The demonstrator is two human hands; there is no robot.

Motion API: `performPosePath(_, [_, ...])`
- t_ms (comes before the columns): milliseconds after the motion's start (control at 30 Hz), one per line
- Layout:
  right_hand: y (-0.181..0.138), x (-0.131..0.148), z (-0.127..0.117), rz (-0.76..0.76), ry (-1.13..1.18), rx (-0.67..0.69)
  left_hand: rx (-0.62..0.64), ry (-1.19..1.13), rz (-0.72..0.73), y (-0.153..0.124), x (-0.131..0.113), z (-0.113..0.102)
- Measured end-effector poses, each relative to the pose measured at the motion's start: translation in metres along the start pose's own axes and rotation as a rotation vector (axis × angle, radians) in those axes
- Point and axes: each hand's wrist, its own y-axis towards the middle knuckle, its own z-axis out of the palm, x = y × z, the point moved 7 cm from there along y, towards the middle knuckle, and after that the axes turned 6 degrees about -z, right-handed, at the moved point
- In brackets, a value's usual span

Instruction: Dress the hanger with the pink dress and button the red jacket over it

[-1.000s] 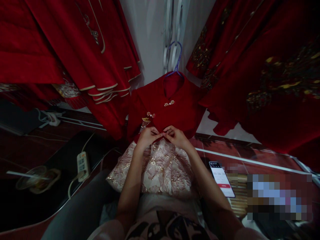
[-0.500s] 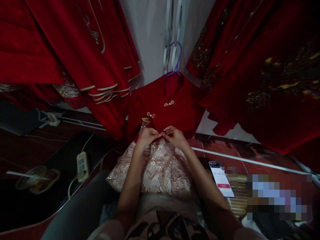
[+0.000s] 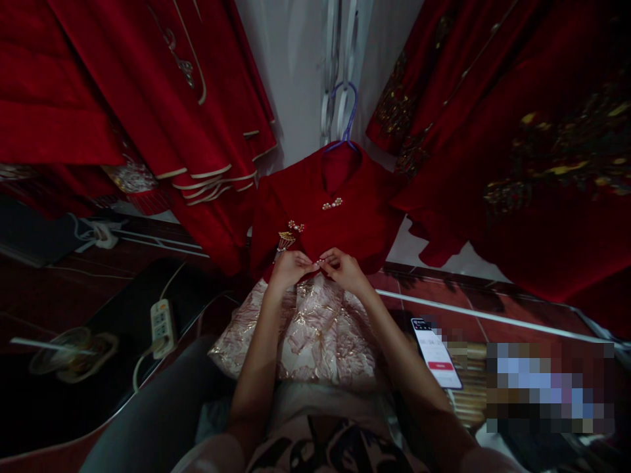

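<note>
The dress [image 3: 345,226] hangs from a hanger [image 3: 348,112] on the wall, skirt [image 3: 320,332] spread over the person's lap, so the waist lies close and steady. There the left hand [image 3: 290,268] and right hand [image 3: 346,269] meet, fingertips pinching its red cloth.

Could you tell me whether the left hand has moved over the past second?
No. The left hand stays just below the gold fan brooch on the red dress, as before.

a small red dress [image 3: 340,223] hangs on a purple hanger [image 3: 346,115], facing the camera. its top is dark red with pearl buttons [image 3: 332,203]; its pale, gold-patterned skirt [image 3: 315,332] spreads downward.
</note>
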Motion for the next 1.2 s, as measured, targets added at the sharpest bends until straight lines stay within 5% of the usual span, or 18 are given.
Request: performPosePath(1200, [-0.0012, 0.0020, 0.0021, 0.001, 0.061, 0.048, 0.047, -0.113, -0.056, -0.0001, -0.0007, 0.0026])
